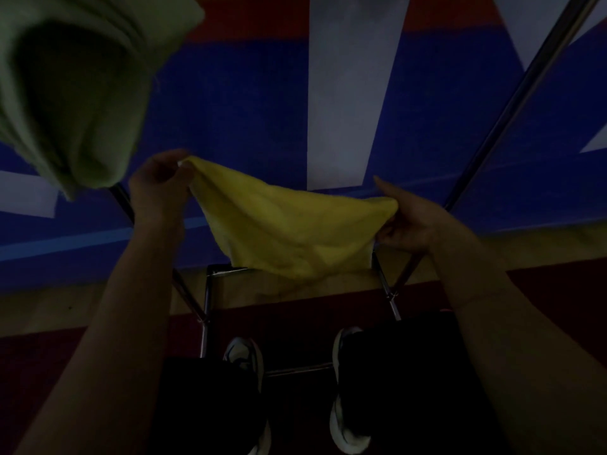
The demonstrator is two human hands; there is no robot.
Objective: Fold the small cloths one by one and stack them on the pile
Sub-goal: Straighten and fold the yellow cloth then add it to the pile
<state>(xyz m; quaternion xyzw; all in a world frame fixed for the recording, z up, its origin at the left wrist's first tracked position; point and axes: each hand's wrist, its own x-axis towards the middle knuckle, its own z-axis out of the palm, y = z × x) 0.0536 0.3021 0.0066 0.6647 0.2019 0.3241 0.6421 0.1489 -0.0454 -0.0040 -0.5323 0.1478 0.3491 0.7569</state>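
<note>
left hand (157,183) pinching one corner of yellow cloth (289,228) | right hand (410,221) gripping opposite corner | cloth sagging between, above shoes (244,356)

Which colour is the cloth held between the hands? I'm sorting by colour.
Yellow cloth, plain; clearest in the head view.

A cloth (289,224) hangs stretched between two raised hands, the left hand (157,185) pinching one corner, the right hand (410,221) gripping the opposite end; a bundle of cloths (72,90) looms upper left, shoes (244,359) below.
</note>
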